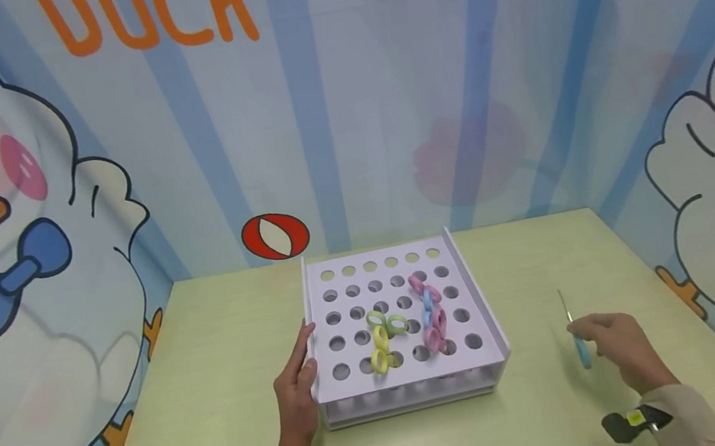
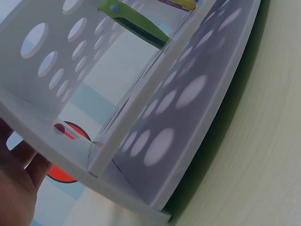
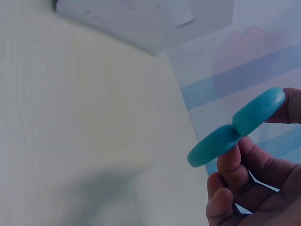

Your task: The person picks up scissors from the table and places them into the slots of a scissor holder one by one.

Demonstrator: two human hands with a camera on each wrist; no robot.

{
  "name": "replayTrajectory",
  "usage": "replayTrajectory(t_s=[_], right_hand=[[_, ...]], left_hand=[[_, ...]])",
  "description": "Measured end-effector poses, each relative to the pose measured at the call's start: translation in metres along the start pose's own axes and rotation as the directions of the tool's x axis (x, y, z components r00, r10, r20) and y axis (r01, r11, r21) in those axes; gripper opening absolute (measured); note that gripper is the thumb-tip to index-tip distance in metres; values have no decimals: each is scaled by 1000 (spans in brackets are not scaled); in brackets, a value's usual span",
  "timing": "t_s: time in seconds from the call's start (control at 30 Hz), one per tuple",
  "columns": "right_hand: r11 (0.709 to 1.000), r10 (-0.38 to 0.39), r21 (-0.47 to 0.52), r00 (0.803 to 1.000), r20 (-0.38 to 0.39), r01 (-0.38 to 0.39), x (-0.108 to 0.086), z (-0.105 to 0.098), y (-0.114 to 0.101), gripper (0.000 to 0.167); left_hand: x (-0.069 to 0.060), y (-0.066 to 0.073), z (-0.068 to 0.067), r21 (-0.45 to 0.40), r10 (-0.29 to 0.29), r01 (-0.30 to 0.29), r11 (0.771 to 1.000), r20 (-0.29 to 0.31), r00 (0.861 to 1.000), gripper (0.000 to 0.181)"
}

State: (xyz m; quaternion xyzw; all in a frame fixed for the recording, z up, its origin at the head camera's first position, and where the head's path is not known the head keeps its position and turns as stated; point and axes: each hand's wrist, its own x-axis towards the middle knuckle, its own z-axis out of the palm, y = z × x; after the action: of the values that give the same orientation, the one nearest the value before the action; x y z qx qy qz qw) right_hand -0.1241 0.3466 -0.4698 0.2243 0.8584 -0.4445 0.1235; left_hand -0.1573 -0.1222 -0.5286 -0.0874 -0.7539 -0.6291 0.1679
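Note:
My left hand [image 1: 296, 404] rests against the left side of a white rack [image 1: 368, 382] with rows of round holes. In the left wrist view its fingers [image 2: 19, 153] touch the outside of the side panel [image 2: 51, 141]. To the right of the rack, my right hand [image 1: 621, 345] pinches a pair of blue scissors [image 1: 583, 354] by the handles, just above the table. Their thin metal blades point away from me. The right wrist view shows the teal-blue handle loops [image 3: 256, 110] between thumb and fingers; the blades are hidden there.
Several scissors stand in the rack, with green handles [image 1: 396, 325], yellow handles [image 1: 381, 359], pink handles [image 1: 434, 337] and blue handles [image 1: 427, 304]. The rack stands on a pale yellow table [image 1: 230, 390]. A duck-printed backdrop [image 1: 368, 101] rises behind and on both sides.

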Motion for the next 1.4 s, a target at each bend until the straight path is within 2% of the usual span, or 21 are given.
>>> replayTrajectory(t_s=[0.3, 0.4, 0.57, 0.8, 0.97, 1.13, 1.23, 1.3, 1.33, 1.4], right_hand=[[990, -144, 2, 989, -11, 144, -14, 7, -24, 57], [985, -171, 19, 985, -12, 171, -16, 12, -32, 54], [983, -166, 77, 986, 3, 166, -18, 18, -39, 54], [980, -179, 82, 982, -58, 184, -20, 25, -42, 50], [965, -205, 155, 977, -57, 212, -21, 27, -44, 48], [947, -239, 199, 967, -88, 252, -22, 29, -46, 32], [940, -275, 167, 951, -142, 296, -22, 31, -45, 25], [930, -315, 127, 927, -202, 344, -23, 33, -44, 22], [922, -345, 98, 908, -237, 375, -23, 34, -43, 21], [894, -414, 42, 857, -307, 447, -23, 37, -41, 20]], left_hand=[[0, 1, -1, 10, -12, 12, 1000, 1, 1000, 52], [1, 2, -1, 13, -23, 23, 1000, -4, 1000, 52], [-1, 1, -1, 9, -27, 27, 1000, -6, 1000, 52], [-3, 1, 0, 2, -9, 9, 1000, -12, 1000, 51], [-2, -1, 0, 7, -5, 5, 1000, -14, 1000, 52], [0, -1, 1, 3, -8, 8, 1000, -7, 1000, 52], [0, -1, 1, 2, -17, 17, 1000, -7, 1000, 53], [0, -1, 1, 4, -21, 21, 1000, -8, 1000, 53], [0, 0, 1, 7, -21, 21, 1000, -8, 1000, 53], [-1, 0, 2, 6, -25, 25, 1000, -8, 1000, 52]])
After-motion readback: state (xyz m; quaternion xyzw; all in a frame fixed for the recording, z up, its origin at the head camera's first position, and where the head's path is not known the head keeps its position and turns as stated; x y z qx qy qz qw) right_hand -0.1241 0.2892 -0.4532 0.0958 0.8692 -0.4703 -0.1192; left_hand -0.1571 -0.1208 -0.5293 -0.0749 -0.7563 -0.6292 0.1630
